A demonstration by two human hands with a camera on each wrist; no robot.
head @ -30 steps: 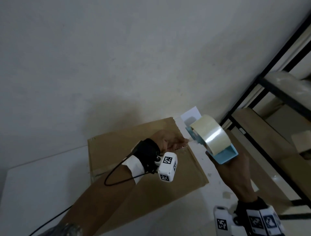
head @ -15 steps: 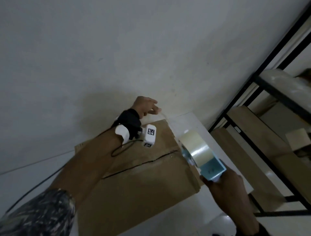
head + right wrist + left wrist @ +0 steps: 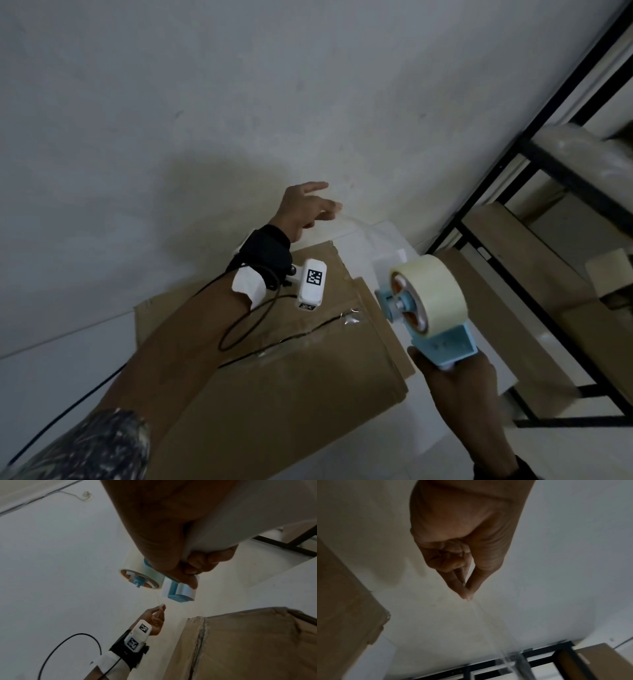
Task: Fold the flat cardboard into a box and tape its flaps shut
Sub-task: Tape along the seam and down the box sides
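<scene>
A brown cardboard box (image 3: 291, 394) stands on the white table, its top flaps folded down along a dark seam. My left hand (image 3: 308, 209) is raised beyond the box's far corner and pinches the free end of a clear tape strip (image 3: 489, 623) between thumb and fingertip. The strip stretches back to the blue tape dispenser (image 3: 442, 339) with its roll (image 3: 433, 294), which my right hand (image 3: 459, 380) grips by the handle at the box's right side. The right wrist view shows the dispenser (image 3: 178, 589), the pinching left hand (image 3: 157, 616) and the box (image 3: 248, 642).
A plain wall (image 3: 239, 102) rises close behind the table. A black metal shelf rack (image 3: 534, 150) with cardboard pieces stands at the right. The white table's edge (image 3: 394, 236) shows past the box's far corner. A black cable (image 3: 246, 322) loops from my left wrist.
My left hand has drawn the tape end from the dispenser up and away past the box's far corner. The right hand has brought the dispenser down beside the box's right edge.
</scene>
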